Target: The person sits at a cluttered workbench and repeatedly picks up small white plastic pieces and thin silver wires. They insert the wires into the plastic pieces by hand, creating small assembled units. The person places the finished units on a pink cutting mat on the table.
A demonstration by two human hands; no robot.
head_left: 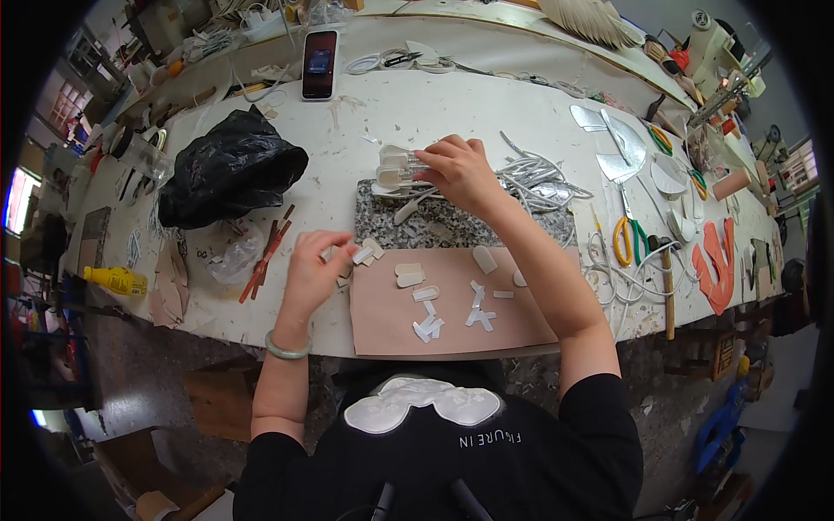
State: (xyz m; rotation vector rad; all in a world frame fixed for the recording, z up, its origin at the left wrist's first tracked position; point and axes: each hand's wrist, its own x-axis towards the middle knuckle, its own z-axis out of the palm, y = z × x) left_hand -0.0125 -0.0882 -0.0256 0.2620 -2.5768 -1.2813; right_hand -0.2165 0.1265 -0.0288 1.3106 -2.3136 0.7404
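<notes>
My right hand (pixel 460 174) reaches over the speckled stone slab (pixel 443 227). Its fingers are closed at a silver strap whose end meets the rounded cream tabs (pixel 395 158). My left hand (pixel 320 267) is lower, at the left edge of the brown board (pixel 382 334), thumb and fingers pinched at a small white strip (pixel 361 255). Several small cream pieces (pixel 373 247) lie right by those fingertips. More rounded cream tabs (pixel 409 275) and loose white strips (pixel 478 304) lie on the board. Behind my right wrist is a bundle of silver straps (pixel 543 187).
A black plastic bag (pixel 230 165) and brown strips (pixel 265 260) lie to the left, near a yellow bottle (pixel 115 280). A phone (pixel 320 65) stands at the back. Scissors (pixel 627 234), a hammer (pixel 668 286) and orange pieces (pixel 716 269) are on the right.
</notes>
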